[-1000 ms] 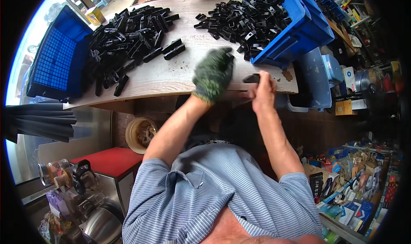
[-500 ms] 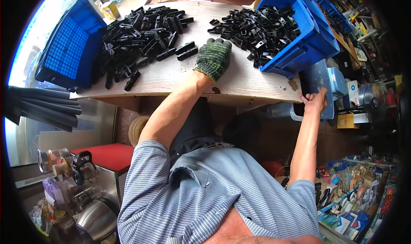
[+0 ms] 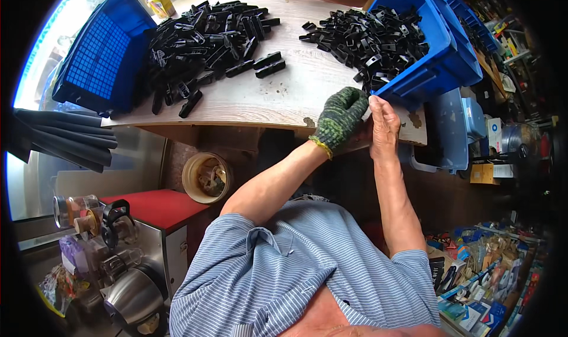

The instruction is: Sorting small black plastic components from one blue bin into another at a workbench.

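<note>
We count one gloved left hand (image 3: 342,116) and one bare right hand (image 3: 384,127); on one bench (image 3: 290,97) we have one left heap (image 3: 201,44) and one right heap (image 3: 370,44), both too jumbled to number; we see two black pieces (image 3: 270,70) side by side near the left heap; we tally one latticed blue crate (image 3: 97,65), one solid-walled blue crate (image 3: 427,83), one bucket (image 3: 204,198), one kettle (image 3: 133,295).

Left hand (image 3: 341,118) curls just beside the straighter right hand (image 3: 385,124).
</note>
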`<control>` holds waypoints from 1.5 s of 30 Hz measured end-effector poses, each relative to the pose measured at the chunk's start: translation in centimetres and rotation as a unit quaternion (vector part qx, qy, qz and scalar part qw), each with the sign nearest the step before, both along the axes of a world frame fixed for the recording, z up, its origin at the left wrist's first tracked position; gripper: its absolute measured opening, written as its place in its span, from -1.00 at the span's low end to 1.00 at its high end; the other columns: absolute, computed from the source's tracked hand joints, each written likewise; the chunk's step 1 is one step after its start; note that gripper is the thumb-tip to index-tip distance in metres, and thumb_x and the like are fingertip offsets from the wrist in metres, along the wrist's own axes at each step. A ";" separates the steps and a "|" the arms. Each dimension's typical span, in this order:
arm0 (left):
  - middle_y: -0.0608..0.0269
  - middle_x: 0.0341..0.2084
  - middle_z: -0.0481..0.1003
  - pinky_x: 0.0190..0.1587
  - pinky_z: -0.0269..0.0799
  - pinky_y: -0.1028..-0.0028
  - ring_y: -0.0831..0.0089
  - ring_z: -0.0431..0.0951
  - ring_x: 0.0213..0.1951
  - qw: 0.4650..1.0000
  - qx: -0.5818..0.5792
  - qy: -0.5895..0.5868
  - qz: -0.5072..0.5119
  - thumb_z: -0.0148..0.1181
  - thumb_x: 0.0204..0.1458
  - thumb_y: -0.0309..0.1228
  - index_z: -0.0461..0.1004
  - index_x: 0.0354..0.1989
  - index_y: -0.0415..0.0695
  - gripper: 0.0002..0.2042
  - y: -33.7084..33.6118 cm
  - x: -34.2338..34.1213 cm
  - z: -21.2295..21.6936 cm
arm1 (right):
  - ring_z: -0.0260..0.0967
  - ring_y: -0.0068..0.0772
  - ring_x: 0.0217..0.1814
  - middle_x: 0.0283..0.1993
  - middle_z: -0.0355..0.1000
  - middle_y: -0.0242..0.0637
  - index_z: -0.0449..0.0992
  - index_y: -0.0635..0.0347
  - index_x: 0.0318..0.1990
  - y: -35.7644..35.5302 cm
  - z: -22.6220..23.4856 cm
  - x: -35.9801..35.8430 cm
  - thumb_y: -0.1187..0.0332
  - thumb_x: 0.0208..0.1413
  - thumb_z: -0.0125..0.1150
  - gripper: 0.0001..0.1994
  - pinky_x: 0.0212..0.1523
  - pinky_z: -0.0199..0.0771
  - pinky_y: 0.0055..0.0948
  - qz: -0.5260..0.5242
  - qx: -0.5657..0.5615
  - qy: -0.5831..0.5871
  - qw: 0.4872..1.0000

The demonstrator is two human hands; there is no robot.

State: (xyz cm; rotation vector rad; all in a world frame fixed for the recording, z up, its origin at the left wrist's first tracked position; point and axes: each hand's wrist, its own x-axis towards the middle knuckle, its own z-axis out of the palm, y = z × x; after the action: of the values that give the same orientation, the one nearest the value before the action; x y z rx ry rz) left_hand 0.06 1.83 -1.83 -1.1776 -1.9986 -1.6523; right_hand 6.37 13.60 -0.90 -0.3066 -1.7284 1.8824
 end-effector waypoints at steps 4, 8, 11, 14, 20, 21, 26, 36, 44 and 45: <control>0.23 -0.36 0.54 -0.21 0.45 0.43 0.53 0.50 -0.27 0.921 0.123 -0.361 -0.078 0.22 0.16 -0.35 0.45 0.03 -0.19 -0.69 0.6 0.9 0.8 | 0.24 -0.72 -0.27 -0.32 0.41 -0.59 0.58 0.22 -0.18 -0.3 -0.4 0.4 0.20 0.21 0.29 -0.75 -0.14 0.24 -0.62 -0.033 -0.018 -0.019 0.999; -0.05 -0.45 0.55 -0.31 0.47 0.12 -0.05 0.57 -0.38 0.987 -0.102 -0.122 -0.028 0.35 -0.06 -0.23 0.41 0.05 -0.11 -0.51 -1.8 0.3 2.8 | 0.11 -0.73 -0.35 -0.41 0.28 -0.63 0.53 0.17 -0.33 0.0 -1.0 0.6 0.21 0.26 0.22 -0.78 -0.24 0.16 -0.60 -0.012 -0.005 -0.033 0.999; -0.02 -0.47 0.53 -0.32 0.47 0.10 -0.05 0.57 -0.36 0.991 -0.132 -0.024 0.005 0.43 -0.19 -0.17 0.43 -0.01 -0.10 -0.45 -2.6 0.2 3.0 | 0.16 -0.77 -0.22 -0.30 0.33 -0.65 0.53 0.13 -0.28 -0.4 -0.8 0.7 0.21 0.29 0.16 -0.79 -0.10 0.15 -0.63 0.005 0.020 -0.062 0.998; 0.03 -0.47 0.53 -0.32 0.48 0.10 -0.04 0.56 -0.35 0.978 -0.203 0.016 0.044 0.38 -0.11 -0.14 0.47 -0.07 -0.11 -0.54 -4.7 -0.1 3.3 | 0.17 -0.75 -0.40 -0.48 0.25 -0.61 0.44 0.09 -0.41 -2.1 0.6 0.4 0.17 0.33 0.05 -0.71 -0.21 0.35 -0.59 -0.013 0.055 -0.067 0.996; 0.07 -0.36 0.60 -0.35 0.48 0.14 0.07 0.58 -0.42 0.915 -0.278 0.040 0.289 0.24 0.08 -0.11 0.50 0.08 -0.01 -0.58 -11.8 -7.7 2.2 | -0.05 -0.63 -0.78 -0.75 -0.07 -0.54 0.19 0.03 -0.58 -3.2 2.4 0.4 0.11 0.32 -0.13 -0.60 -0.67 0.55 -0.28 0.011 -0.133 -0.123 0.983; 0.05 -0.43 0.57 -0.34 0.46 0.12 0.05 0.57 -0.39 0.897 -0.324 0.019 0.302 0.26 0.06 -0.11 0.54 -0.07 -0.04 -0.65 -11.9 -7.5 2.1 | -0.05 -0.63 -0.78 -0.75 -0.07 -0.54 0.19 0.03 -0.58 -3.1 2.4 0.3 0.11 0.32 -0.13 -0.60 -0.67 0.55 -0.28 0.011 -0.134 -0.122 0.983; 0.03 -0.52 0.48 -0.31 0.41 0.06 -0.01 0.51 -0.36 0.887 -0.362 0.057 0.281 0.25 0.06 -0.19 0.48 -0.36 -0.11 -0.76 -12.3 -5.5 3.1 | -0.05 -0.65 -0.79 -0.77 -0.07 -0.54 0.19 0.02 -0.60 -3.2 2.7 0.4 0.11 0.32 -0.12 -0.59 -0.67 0.56 -0.27 0.014 -0.126 -0.121 0.984; 0.02 -0.35 0.51 -0.27 0.42 0.04 0.00 0.49 -0.27 0.884 -0.329 0.140 0.302 0.14 0.11 -0.25 0.51 -0.32 -0.06 -0.84 -14.6 -5.8 2.3 | -0.02 -0.64 -0.79 -0.75 -0.01 -0.53 0.28 0.06 -0.50 -2.7 2.0 0.7 0.16 0.28 -0.04 -0.69 -0.69 0.55 -0.34 0.024 -0.153 -0.086 0.984; 0.08 -0.25 0.62 -0.19 0.47 0.34 0.21 0.61 -0.30 0.977 -0.157 -0.101 0.106 0.02 0.26 -0.44 0.49 -0.15 -0.24 -0.84 -12.2 -3.1 2.5 | -0.06 -0.62 -0.79 -0.78 -0.10 -0.53 0.15 0.02 -0.64 -3.2 2.7 0.3 0.05 0.31 -0.16 -0.54 -0.70 0.55 -0.26 -0.037 -0.164 -0.126 0.978; 0.07 -0.23 0.63 -0.17 0.47 0.35 0.25 0.61 -0.27 0.976 -0.134 -0.160 0.053 0.02 0.25 -0.45 0.49 -0.16 -0.24 -0.85 -11.3 -2.0 3.0 | -0.04 -0.62 -0.78 -0.78 -0.09 -0.53 0.16 0.02 -0.62 -3.2 2.4 0.3 0.05 0.30 -0.17 -0.55 -0.71 0.54 -0.26 -0.032 -0.166 -0.119 0.978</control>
State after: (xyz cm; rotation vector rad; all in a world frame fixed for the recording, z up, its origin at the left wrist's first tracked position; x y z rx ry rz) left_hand -1.90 -9.48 1.20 -0.9076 -2.5023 -1.6413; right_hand 6.65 10.44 1.48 -0.7339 -1.5207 2.1551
